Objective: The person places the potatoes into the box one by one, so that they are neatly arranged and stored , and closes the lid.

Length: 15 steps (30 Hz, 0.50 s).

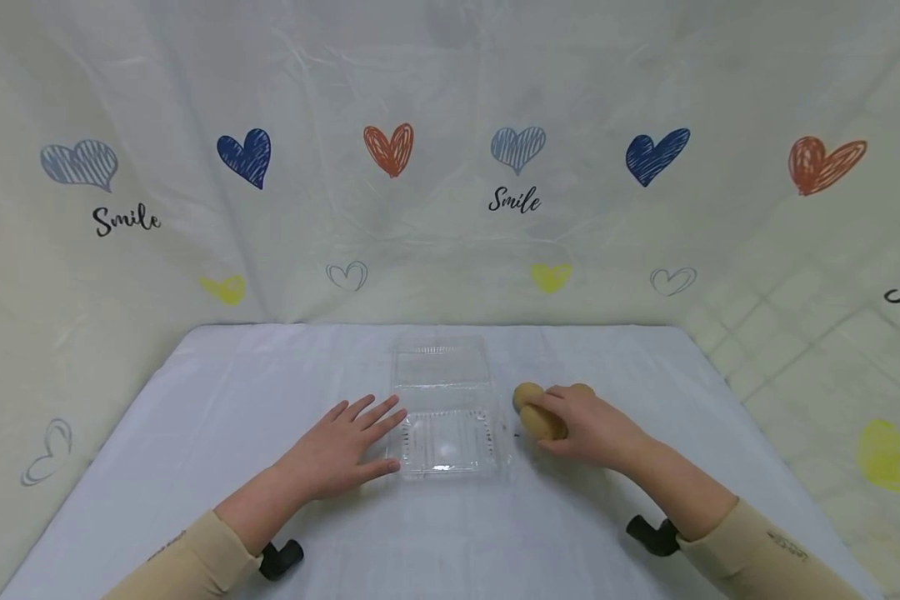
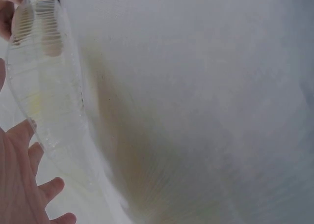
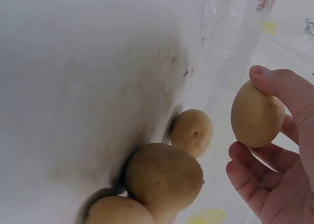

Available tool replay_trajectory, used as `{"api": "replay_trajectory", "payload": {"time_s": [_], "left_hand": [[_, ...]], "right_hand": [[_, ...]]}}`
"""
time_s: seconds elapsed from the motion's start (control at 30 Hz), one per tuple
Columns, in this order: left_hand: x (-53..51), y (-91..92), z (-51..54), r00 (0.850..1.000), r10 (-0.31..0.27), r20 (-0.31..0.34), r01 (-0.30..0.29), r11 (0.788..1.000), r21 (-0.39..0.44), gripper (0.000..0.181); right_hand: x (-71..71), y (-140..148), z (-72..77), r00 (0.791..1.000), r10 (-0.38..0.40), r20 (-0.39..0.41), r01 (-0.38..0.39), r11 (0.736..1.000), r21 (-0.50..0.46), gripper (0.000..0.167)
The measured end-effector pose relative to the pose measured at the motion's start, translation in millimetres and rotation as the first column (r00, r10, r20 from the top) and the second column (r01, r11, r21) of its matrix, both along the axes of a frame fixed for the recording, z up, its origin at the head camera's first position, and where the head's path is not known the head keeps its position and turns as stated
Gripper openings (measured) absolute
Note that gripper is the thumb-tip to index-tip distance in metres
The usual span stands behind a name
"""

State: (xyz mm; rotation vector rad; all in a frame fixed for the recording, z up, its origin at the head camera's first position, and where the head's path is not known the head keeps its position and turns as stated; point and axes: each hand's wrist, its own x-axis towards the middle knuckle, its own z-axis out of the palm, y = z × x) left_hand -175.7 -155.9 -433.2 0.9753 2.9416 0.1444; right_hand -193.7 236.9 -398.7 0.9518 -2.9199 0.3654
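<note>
The thumb and fingertips of the right hand [image 1: 588,427] are pinching a smooth, egg-shaped potato [image 3: 257,116], which is sitting just right of a clear plastic container [image 1: 450,440]. Only the thumb and a few fingertips are bearing it, so a loose pinch on that rounded skin could be letting it slip and roll. The left hand [image 1: 337,458] is holding nothing, its fingers fanning out straight at the container's left edge (whether they are actually pressing it, I cannot tell). The thin, ribbed plastic is looking light and flexible, so a knock could be sliding or denting it, especially with little steadying it. Close beneath the right hand, other potatoes [image 3: 164,177] are crowding together, tan and roundish, with small pitted eyes; a brushing knuckle could be setting one rolling. Dark specks [image 3: 185,73] are marking the soft white cloth [image 1: 232,400] nearby, and farther out a faintly creased backdrop [image 1: 450,75] is hanging, printed with hearts.
</note>
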Motion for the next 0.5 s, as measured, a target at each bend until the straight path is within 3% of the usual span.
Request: {"api": "replay_trajectory", "payload": {"time_s": [0.13, 0.37, 0.5], "left_hand": [[0.3, 0.0, 0.6, 1.0, 0.003, 0.005, -0.003, 1.0, -0.008, 0.079], [-0.2, 1.1, 1.6, 1.0, 0.009, 0.01, -0.008, 0.999, -0.034, 0.081], [-0.1, 2.3, 1.6, 1.0, 0.009, 0.017, -0.009, 1.0, -0.025, 0.079]], "right_hand": [[-2.9, -6.8, 4.4, 1.0, 0.017, 0.011, -0.017, 1.0, -0.024, 0.047], [-5.5, -25.8, 12.9, 0.997, -0.03, 0.07, 0.029, 1.0, 0.009, 0.055], [-8.3, -38.4, 16.6, 0.995, 0.007, 0.1, -0.009, 1.0, 0.013, 0.055]]}}
